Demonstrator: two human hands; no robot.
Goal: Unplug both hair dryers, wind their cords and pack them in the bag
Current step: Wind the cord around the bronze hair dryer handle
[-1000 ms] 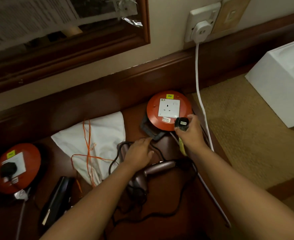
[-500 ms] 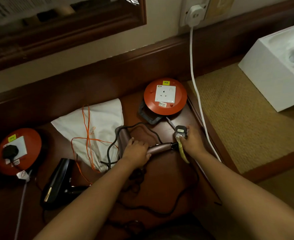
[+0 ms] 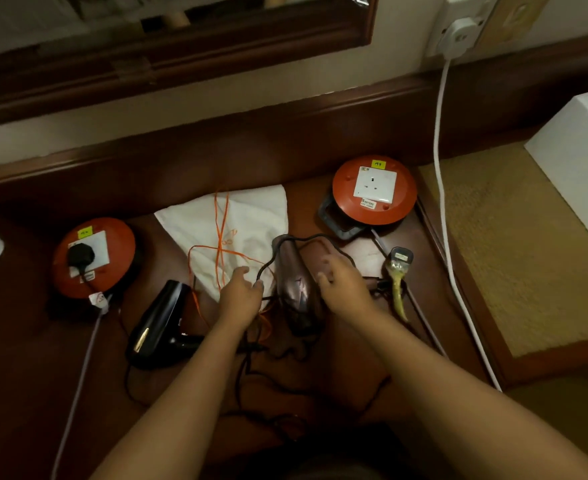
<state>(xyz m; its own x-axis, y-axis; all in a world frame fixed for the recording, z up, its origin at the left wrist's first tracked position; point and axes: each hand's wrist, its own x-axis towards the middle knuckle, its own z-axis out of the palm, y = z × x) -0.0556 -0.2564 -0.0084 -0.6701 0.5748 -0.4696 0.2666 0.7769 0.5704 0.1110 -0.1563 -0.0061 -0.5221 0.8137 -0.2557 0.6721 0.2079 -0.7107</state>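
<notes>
Between our hands lies the pink hair dryer [image 3: 292, 282], rigid; we judge its handle the best grip. Left hand [image 3: 240, 296] pinches its limp cord [image 3: 268, 268]; right hand [image 3: 344, 285] hovers spread. Beyond them, the soft bag [image 3: 237, 220].

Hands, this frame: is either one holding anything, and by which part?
Left hand pinches the black cord beside the pink hair dryer. Right hand hovers over the dryer's handle end, fingers blurred; a hold cannot be told.
</notes>
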